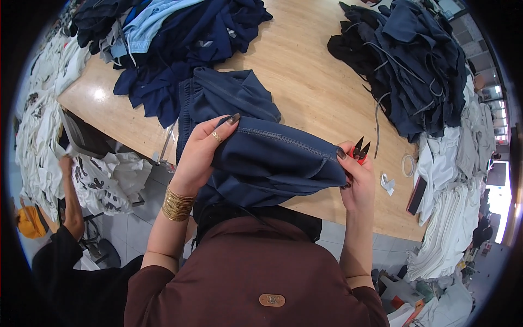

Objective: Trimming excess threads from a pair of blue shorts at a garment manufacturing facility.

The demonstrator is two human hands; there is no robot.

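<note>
A navy blue garment (267, 158) is stretched between my two hands over the near edge of the table, its stitched seam facing up. My left hand (202, 144), with a ring and gold bangles, is closed on the garment's left part. My right hand (355, 174) pinches the seam's right end between thumb and fingers. That hand also carries a pair of small thread snips (360, 150) with red handles, black blades pointing up and apart. A further part of the garment, with a gathered waistband (187, 103), spreads on the table beyond my left hand.
Dark blue garments (190, 49) are heaped at the far left, and more with cords (414, 71) at the far right. White folded cloth (447, 229) is stacked at right, near a dark phone-like slab (417, 195) and a white scrap (387, 184). Another person's arm (71, 196) handles white cloth at left.
</note>
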